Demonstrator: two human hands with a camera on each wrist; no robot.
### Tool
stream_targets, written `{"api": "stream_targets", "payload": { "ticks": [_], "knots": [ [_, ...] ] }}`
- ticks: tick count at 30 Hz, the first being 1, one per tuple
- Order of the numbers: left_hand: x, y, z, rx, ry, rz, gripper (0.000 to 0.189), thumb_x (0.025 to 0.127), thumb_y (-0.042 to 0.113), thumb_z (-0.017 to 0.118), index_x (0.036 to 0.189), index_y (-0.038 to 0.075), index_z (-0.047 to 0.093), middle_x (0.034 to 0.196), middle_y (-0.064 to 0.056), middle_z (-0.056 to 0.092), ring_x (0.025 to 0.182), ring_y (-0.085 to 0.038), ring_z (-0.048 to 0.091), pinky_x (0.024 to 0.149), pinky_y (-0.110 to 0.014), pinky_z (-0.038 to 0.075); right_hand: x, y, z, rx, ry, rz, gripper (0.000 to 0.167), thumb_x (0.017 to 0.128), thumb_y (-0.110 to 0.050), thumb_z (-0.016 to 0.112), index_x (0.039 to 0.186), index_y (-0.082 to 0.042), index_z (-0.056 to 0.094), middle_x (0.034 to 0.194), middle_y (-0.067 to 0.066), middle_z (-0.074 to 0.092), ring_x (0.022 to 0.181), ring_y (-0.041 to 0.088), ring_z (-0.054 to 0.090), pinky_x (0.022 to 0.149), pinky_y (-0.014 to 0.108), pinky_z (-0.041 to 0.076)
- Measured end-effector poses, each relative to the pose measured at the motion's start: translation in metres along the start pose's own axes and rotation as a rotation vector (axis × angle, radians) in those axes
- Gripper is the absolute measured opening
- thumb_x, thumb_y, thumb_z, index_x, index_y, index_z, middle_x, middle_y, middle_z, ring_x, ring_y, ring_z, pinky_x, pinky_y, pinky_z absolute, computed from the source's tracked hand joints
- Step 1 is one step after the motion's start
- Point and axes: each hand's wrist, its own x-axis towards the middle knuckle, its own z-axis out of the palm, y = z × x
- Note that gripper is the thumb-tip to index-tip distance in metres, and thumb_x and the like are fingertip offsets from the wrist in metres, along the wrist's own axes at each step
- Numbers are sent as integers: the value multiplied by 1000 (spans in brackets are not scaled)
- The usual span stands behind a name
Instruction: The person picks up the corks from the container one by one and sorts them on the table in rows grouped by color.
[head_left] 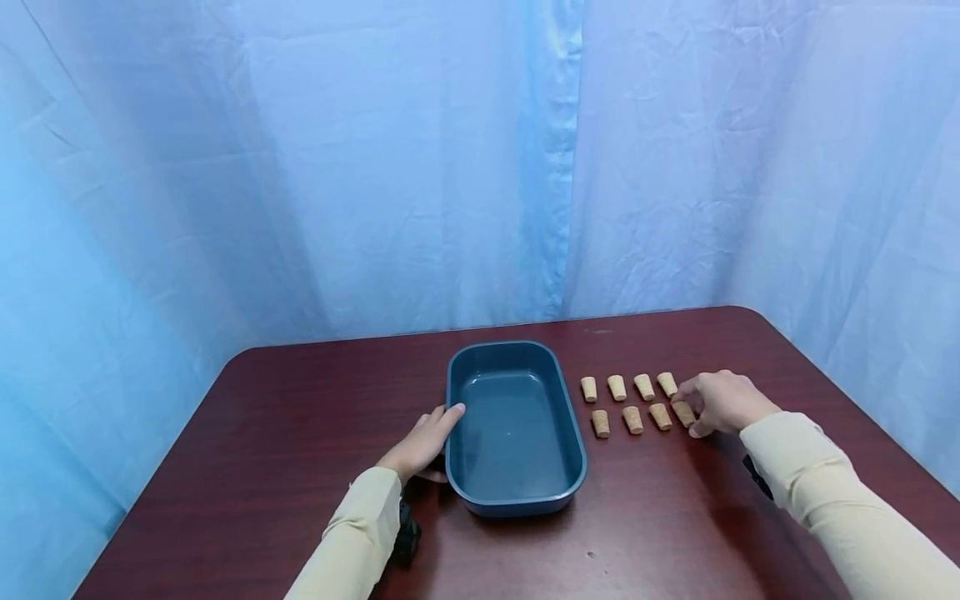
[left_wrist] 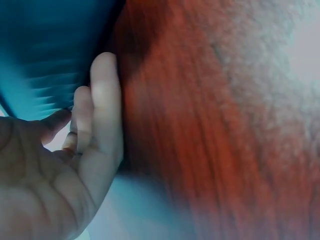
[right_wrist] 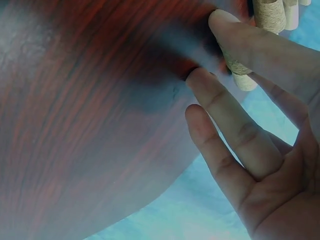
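A deep blue-grey rectangular tub (head_left: 516, 505) with rounded corners stands on the table, nothing inside it. My left hand (head_left: 423, 442) rests at its left side, one fingertip on the rim; in the left wrist view, straight fingers (left_wrist: 106, 95) lie along the tub's outer wall (left_wrist: 45, 55). To the right of the tub, several tapered corks (head_left: 632, 419) lie in two rows. At the right end of the near row, my right hand (head_left: 722, 403) has thumb and forefinger around the last cork (head_left: 683, 413). Its other fingers (right_wrist: 235, 130) are loosely spread, with that cork partly behind the thumb in the right wrist view.
The dark red wooden table (head_left: 300, 433) has rounded far corners. Pale blue curtains (head_left: 420, 167) hang behind it and along both sides. The far row of corks (head_left: 617, 387) lies close behind the near one.
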Motion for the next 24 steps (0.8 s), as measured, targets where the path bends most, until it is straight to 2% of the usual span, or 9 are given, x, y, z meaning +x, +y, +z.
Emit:
{"api": "stream_targets", "payload": {
  "ticks": [2, 5, 9, 12, 14, 19, 21, 24],
  "knots": [
    [-1, 0, -1, -4, -7, -7, 77, 106, 56, 39, 161, 4, 21, 155, -23, 22, 115, -39, 55, 71, -47, 62, 1, -1, 0, 3, -1, 2, 44, 69, 0, 90, 111, 1, 74, 89, 10, 65, 82, 30, 56, 66, 40, 49],
    [-1, 0, -3, -7, -10, -17, 79, 105, 59, 39, 161, 6, 22, 154, -22, 24, 112, -37, 56, 71, -47, 62, 0, 0, 1, 31, 1, 2, 46, 69, -1, 90, 112, 3, 74, 84, 7, 63, 78, 27, 55, 63, 37, 48],
    [1, -1, -5, -16, -3, -26, 88, 100, 71, 39, 161, 10, 23, 148, -21, 35, 107, -34, 60, 71, -46, 62, -3, 3, 1, 74, 21, 4, 46, 70, -4, 90, 113, 2, 74, 77, 1, 56, 72, 20, 51, 61, 35, 43],
    [2, -1, -5, -33, 9, -17, 91, 97, 75, 40, 161, 14, 25, 141, -20, 45, 104, -32, 62, 71, -46, 62, -6, 6, 1, 100, 25, 8, 47, 71, -7, 90, 114, 2, 73, 78, 0, 58, 72, 18, 52, 61, 34, 43],
    [2, 0, -5, -37, 19, -1, 87, 99, 73, 40, 161, 14, 27, 138, -21, 50, 103, -31, 64, 71, -46, 62, -8, 8, -1, 124, 12, 7, 50, 72, -10, 90, 116, 3, 72, 80, 1, 58, 72, 18, 52, 61, 34, 43],
    [-1, 5, -9, 1, 61, 42, 72, 107, 54, 41, 161, 9, 27, 138, -24, 54, 102, -32, 67, 70, -44, 62, -13, 8, -8, 175, -34, -12, 53, 82, -21, 85, 125, 5, 67, 88, 4, 61, 79, 21, 54, 63, 35, 45],
    [-3, 8, -12, 22, 87, 55, 68, 109, 48, 43, 161, 8, 26, 140, -26, 53, 105, -34, 67, 70, -43, 62, -15, 7, -11, 173, -44, -13, 54, 86, -25, 81, 127, 6, 65, 93, 9, 64, 83, 25, 57, 67, 39, 48],
    [-7, 13, -18, 58, 126, 84, 64, 109, 41, 45, 160, 6, 27, 143, -28, 50, 112, -39, 64, 74, -45, 62, -17, 3, -13, 144, -17, -16, 54, 90, -28, 77, 128, 7, 63, 101, 16, 68, 91, 33, 63, 74, 47, 53]
  ]
}}
